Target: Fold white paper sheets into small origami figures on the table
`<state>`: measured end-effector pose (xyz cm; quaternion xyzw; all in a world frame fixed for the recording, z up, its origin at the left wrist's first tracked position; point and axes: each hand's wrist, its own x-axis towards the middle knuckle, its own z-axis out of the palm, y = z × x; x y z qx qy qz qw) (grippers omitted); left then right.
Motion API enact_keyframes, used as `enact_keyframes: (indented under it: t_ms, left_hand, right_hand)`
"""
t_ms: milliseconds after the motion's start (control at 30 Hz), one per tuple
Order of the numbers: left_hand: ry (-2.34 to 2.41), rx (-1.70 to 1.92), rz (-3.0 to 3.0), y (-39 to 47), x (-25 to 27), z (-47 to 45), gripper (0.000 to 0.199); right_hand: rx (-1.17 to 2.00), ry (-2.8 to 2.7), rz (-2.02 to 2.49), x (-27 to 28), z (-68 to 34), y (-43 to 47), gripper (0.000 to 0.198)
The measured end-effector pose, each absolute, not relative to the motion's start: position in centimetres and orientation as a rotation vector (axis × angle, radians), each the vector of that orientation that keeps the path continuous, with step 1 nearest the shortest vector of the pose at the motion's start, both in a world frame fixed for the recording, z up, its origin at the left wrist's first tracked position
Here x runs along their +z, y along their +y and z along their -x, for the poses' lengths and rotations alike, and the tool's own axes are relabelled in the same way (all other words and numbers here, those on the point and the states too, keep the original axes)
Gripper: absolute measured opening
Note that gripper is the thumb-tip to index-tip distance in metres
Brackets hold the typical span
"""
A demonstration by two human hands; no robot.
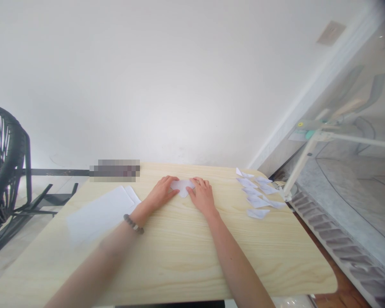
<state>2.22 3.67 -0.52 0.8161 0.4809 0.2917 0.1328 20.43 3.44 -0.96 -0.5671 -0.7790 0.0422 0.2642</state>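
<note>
A small piece of folded white paper (pixel 182 186) lies on the wooden table between my two hands, its lower edge coming to a blunt point. My left hand (pixel 163 191), with a beaded bracelet at the wrist, grips the paper's left end between thumb and fingers. On the opposite end, my right hand (pixel 202 193) holds the paper the same way. Parts of both ends are hidden beneath my fingers. Off to the right sit several folded paper boats (pixel 258 200), grouped in loose rows.
Flat white sheets (pixel 99 214) are stacked at the table's left. The pale wooden table (pixel 179 265) backs onto a white wall (pixel 179 85). A dark woven chair (pixel 9 162) stands left; a white metal stand (pixel 303 164) and a bed (pixel 356 201) are at the right.
</note>
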Motion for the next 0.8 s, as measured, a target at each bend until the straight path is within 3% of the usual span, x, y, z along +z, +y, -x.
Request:
enact_keyframes:
  t_ms: [200, 567, 800]
  left_hand:
    - [1.456, 0.950, -2.145, 3.8, -0.7, -2.2, 0.022]
    - [1.507, 1.008, -1.909, 3.7, -0.1, -2.2, 0.026]
    - [1.473, 1.009, -1.888, 3.7, -0.4, -2.1, 0.029]
  right_hand:
    - [0.184, -2.074, 1.495, -1.0, -20.5, 3.5, 0.033]
    - [0.610, -1.726, 1.308, -2.0, -21.3, 4.7, 0.018]
    - [0.608, -1.702, 1.228, -1.9, -21.4, 4.7, 0.020]
